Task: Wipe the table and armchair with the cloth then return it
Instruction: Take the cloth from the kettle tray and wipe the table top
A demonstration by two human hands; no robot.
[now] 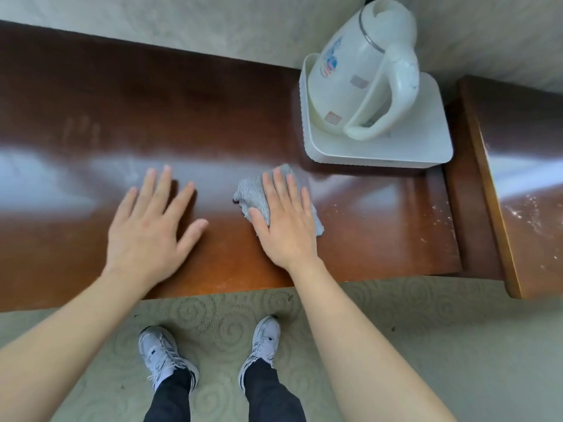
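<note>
We pressed our right hand (285, 222), fingers extended flat, onto the grey woven cloth (255, 193) lying on the glossy brown wooden table (213, 117), near the white plastic tray (380, 153). Our left hand (149, 226) rested splayed beside it.

A white electric kettle (362, 74) stands on a white tray (420, 147) with a ribbed left wall, and its handle points to the near right. The kettle body carries a small blue and red print and some reddish stickers (too blurred to read). At the far right there is another brown wooden surface (524, 178) with white specks on it. Below lies a pale green carpet (426, 345) with a swirl pattern. Two white sneakers (210, 351) stand on it, under dark trouser legs (222, 397).
</note>
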